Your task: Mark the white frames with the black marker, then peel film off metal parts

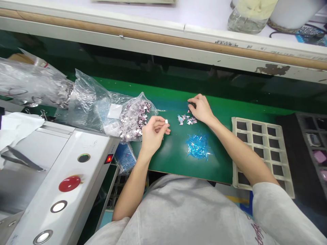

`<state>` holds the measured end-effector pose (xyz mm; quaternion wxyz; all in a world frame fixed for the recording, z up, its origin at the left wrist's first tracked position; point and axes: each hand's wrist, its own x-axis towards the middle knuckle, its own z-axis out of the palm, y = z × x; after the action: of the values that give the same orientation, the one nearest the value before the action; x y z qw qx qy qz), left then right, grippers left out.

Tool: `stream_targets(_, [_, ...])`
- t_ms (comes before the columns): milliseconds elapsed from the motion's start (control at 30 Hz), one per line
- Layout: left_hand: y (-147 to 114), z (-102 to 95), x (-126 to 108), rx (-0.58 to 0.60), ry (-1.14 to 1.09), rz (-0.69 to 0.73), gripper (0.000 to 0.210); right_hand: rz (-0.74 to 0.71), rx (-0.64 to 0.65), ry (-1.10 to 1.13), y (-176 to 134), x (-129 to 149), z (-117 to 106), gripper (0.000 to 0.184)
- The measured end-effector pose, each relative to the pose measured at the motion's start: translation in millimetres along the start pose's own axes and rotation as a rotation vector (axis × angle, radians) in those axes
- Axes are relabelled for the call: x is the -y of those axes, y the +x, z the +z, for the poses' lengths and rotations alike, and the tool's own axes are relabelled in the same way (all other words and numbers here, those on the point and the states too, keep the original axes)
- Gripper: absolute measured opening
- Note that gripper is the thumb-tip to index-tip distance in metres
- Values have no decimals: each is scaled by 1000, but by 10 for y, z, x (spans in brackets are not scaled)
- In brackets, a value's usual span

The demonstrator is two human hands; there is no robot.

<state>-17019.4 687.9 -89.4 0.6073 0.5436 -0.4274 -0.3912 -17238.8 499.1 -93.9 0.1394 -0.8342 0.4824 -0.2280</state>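
My left hand (154, 133) is raised over the green tabletop (176, 153), thumb and fingers pinched on a small white piece (166, 121). Beyond the small pile of shiny pinkish metallic pieces (191, 120), my right hand (200, 107) rests low with thumb and forefinger curled together. Whatever lies between those fingertips is too small to name. Nearer my body is a heap of thin blue strips (198, 147). Just left of my left hand lies a clear plastic bag (129, 119) full of similar metallic pieces.
A cream compartment tray (261, 149) stands under my right forearm, with a black tray (301, 146) beyond it. At left is a white machine (76, 170) with a red button (69, 183). More plastic bags (35, 81) lie behind it. A shelf (163, 35) crosses the back.
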Motion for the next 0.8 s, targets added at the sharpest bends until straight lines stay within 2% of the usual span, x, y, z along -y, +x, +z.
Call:
stream_targets(300, [-22,117,85,65,-35,-19,25,10,-34,14,18,5,21,28])
stream_targets(567, [-41,193,83,100,-58,-36,28,17,-90,49,-26,41,29,12])
stream_targets(700, [-33,198,72,83,-97,-49,32,-15,-150,145,-131,214,-70,9])
stream_targets(800, [-28,202,71,48,-113,-60,34,-79,-85,379,-318,465,-194,7])
